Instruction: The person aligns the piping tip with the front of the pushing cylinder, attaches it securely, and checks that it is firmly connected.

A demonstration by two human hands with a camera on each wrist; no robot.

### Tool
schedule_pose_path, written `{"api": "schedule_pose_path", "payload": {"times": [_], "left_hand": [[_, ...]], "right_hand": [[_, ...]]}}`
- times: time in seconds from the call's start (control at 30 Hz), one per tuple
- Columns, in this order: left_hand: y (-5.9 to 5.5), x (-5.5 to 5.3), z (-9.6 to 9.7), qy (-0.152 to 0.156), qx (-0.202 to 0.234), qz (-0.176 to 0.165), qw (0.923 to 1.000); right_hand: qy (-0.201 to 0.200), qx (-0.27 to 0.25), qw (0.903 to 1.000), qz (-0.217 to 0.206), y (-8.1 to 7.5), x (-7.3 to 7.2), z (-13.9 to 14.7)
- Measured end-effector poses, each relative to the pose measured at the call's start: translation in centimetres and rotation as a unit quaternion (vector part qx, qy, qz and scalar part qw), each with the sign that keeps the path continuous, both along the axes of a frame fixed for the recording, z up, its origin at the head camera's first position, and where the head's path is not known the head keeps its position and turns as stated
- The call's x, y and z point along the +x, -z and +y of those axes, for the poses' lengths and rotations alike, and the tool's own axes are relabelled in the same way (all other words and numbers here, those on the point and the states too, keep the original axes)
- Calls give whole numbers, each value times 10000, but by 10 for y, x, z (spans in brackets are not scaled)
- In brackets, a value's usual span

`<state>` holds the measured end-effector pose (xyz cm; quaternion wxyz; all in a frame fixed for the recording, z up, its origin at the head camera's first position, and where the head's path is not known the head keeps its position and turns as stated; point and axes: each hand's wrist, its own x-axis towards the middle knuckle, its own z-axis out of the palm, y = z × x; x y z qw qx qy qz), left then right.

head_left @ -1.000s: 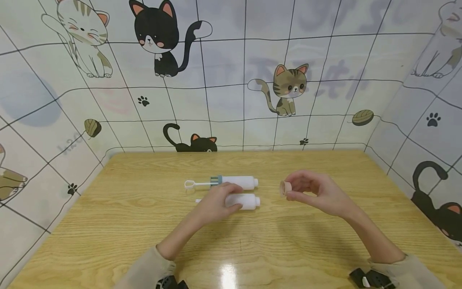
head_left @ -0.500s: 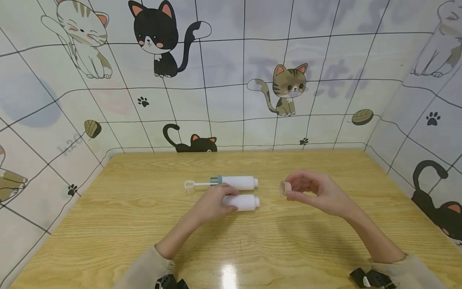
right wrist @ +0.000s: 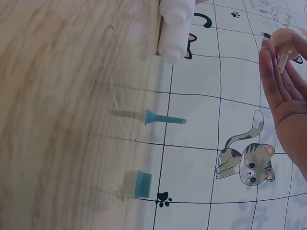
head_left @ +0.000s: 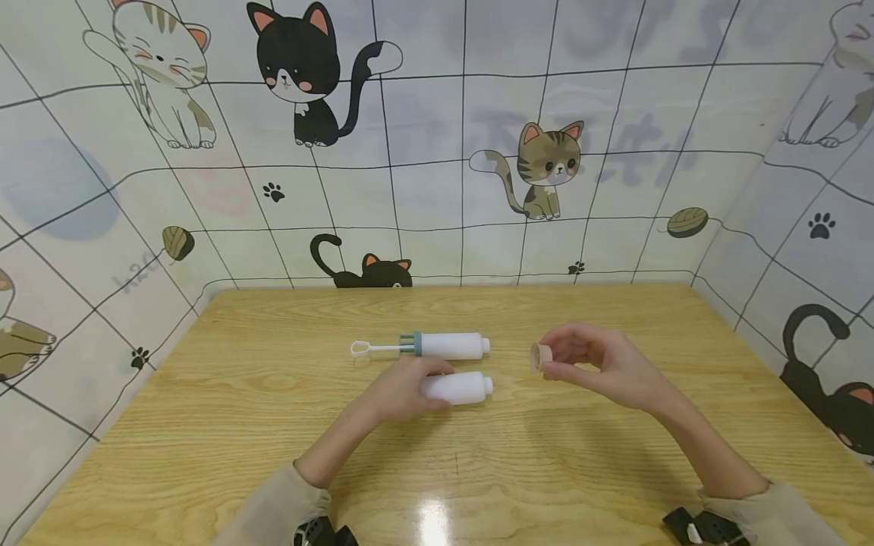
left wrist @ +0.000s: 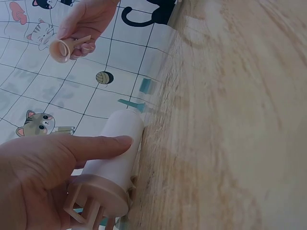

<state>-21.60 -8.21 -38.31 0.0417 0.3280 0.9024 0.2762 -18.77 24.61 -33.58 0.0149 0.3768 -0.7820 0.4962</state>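
Note:
My left hand (head_left: pixel 408 390) grips a white plastic bottle (head_left: pixel 463 388) lying on its side, its neck to the right. In the left wrist view the thumb lies along that bottle (left wrist: pixel 117 136), just ahead of a beige slotted collar (left wrist: pixel 101 191). Raised to the right, my right hand (head_left: pixel 604 364) pinches a small beige funnel (head_left: pixel 541 356) between thumb and fingers; its narrow stem shows in the right wrist view, close to the palm (right wrist: pixel 290 112). Behind the gripped bottle lies a second white bottle (head_left: pixel 452 346) with a teal collar (head_left: pixel 411 344) and a white looped rod (head_left: pixel 372 348).
A teal funnel (right wrist: pixel 165 119) and a teal cap (right wrist: pixel 143 184) lie on the wooden table (right wrist: pixel 72 120), beyond the bottle necks in the right wrist view. Cat-printed sheeting (head_left: pixel 437 189) rises behind the table and along its sides.
My left hand has drawn the near bottle a little toward me, widening the gap from the teal-collared bottle. The rod end seen left of the hand is now hidden. My right hand stays put.

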Motion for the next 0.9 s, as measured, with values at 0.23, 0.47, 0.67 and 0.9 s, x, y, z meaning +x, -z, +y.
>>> {"api": "schedule_pose_path", "payload": {"times": [0.23, 0.47, 0.67, 0.9], "left_hand": [[-3, 2, 0, -40, -110, -14, 9999], [-12, 3, -3, -32, 186, 205, 9996], [-20, 3, -4, 117, 459, 593, 9971], [-30, 7, -5, 53, 596, 886, 9943]], "right_hand": [[71, 49, 10000, 38, 0, 0, 0], [134, 72, 9999, 65, 0, 1, 0], [152, 14, 9999, 41, 1, 2, 0], [167, -11, 9998, 101, 0, 3, 0]]}}
